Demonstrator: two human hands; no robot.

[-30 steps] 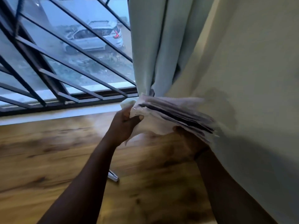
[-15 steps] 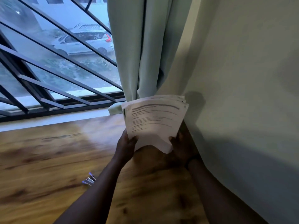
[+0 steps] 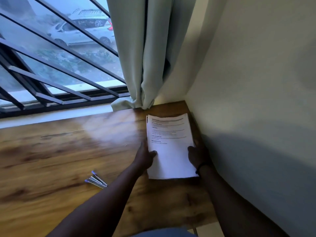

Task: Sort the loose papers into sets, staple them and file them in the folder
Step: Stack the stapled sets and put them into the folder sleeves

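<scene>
Now flat on the counter (image 3: 68,159), no longer lifted upright as half a second ago: the paper stack (image 3: 169,147), at one o'clock near the wall corner. Left hand (image 3: 144,157) at the stack's nine-o'clock edge, thumb curled onto the top sheet. Right hand (image 3: 196,155) at three o'clock, likewise pinching the edge. Pens (image 3: 96,180) at seven o'clock, well apart. Curtain (image 3: 143,57) at twelve.

Papers (image 3: 171,147) on table (image 3: 51,159) (beside wall (image 3: 256,117)), pens (image 3: 95,180) lying left
</scene>
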